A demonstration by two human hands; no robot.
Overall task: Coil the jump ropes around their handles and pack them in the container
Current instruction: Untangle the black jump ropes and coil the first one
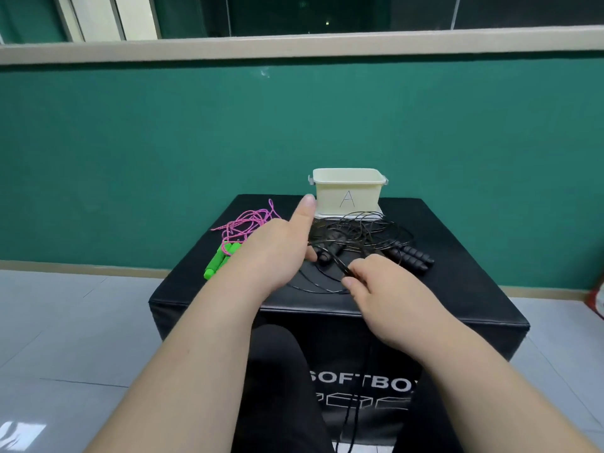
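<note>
Nearest: a knee in black cloth (281,371), cut off by the bottom edge, sits against the front of the black padded box (474,335). White print on that face reads "SOFTBO", the rest is covered. A thin black strand (351,416) hangs down the front and leaves frame at the bottom; can't tell which rope it belongs to. On the tabletop (457,282), near edge: right hand (385,292), grip narrow, thumb and forefinger pinching the thin black jump-rope cord (359,223) at a bunched bit just above the surface. Left hand (277,253) just beside it, index finger straight, pointing toward the far edge; the other fingers are hidden under the palm, so can't tell if that grip holds anything, though cord runs right up to the thumb. Cord is black on black, loops hard to trace, a loose tangle over the middle of the tabletop. Two pairs of black foam handles lie in it: near pair (327,253) just past the left thumb, partly covered; right pair (411,255) lying side by side. Left side: bright green handles (220,259), upper ends hidden behind the left hand, pink braided rope (248,220) loose beyond them. Far edge: cream plastic container (348,194) marked "A", top open, inside not visible; the tangle's far loops reach its base.
</note>
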